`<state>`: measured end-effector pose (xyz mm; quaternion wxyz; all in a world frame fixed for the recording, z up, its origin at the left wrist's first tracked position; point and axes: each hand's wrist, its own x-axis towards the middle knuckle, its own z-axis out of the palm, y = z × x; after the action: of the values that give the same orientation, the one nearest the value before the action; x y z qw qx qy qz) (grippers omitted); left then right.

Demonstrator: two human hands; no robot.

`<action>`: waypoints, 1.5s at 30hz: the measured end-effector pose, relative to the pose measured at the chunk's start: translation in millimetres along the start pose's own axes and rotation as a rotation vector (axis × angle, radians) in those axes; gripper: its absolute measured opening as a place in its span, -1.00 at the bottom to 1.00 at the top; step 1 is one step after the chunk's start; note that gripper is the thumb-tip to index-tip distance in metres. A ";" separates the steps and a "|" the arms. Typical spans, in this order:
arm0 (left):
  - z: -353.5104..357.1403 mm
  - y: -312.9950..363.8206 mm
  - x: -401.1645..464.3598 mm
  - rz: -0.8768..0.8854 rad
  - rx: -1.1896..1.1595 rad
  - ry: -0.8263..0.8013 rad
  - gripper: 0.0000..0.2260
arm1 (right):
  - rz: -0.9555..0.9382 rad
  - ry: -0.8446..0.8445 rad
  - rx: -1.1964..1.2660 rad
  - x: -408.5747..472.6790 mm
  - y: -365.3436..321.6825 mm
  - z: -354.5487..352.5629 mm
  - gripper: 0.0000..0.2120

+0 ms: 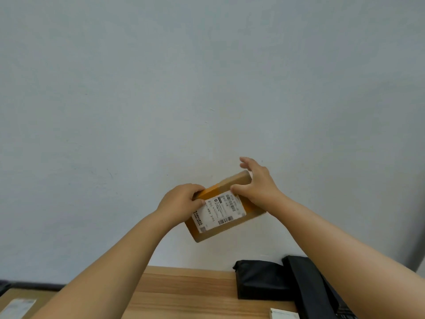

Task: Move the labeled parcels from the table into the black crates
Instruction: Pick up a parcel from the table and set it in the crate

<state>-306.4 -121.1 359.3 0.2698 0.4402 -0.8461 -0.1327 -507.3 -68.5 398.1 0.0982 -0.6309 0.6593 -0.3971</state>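
**Parcel held up in both hands, label facing the camera**

The left hand [181,199] curls its fingers over the box's [224,208] ten o'clock edge, thumb pinching the label [218,210]. The right hand [257,183] clamps the one o'clock corner between thumb and palm, its fingers partly spread beyond it. The box is raised in front of the wall [207,77], probably so the label can be read. A black crate [262,282] sits at five o'clock on the table [184,293].

surface [184,293]: light wood, against wall | on it: two black crates [259,282] [315,288], right | white parcel [284,315], front edge
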 end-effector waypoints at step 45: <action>-50.0 -135.2 -250.2 -0.873 -0.557 0.508 -0.84 | 0.127 -0.673 0.663 -105.0 -99.9 252.6 -0.78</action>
<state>-69.9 5.8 252.8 0.4903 0.6791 -0.4277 -0.3398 -253.4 -62.8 255.6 0.5264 -0.6176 0.4659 -0.3528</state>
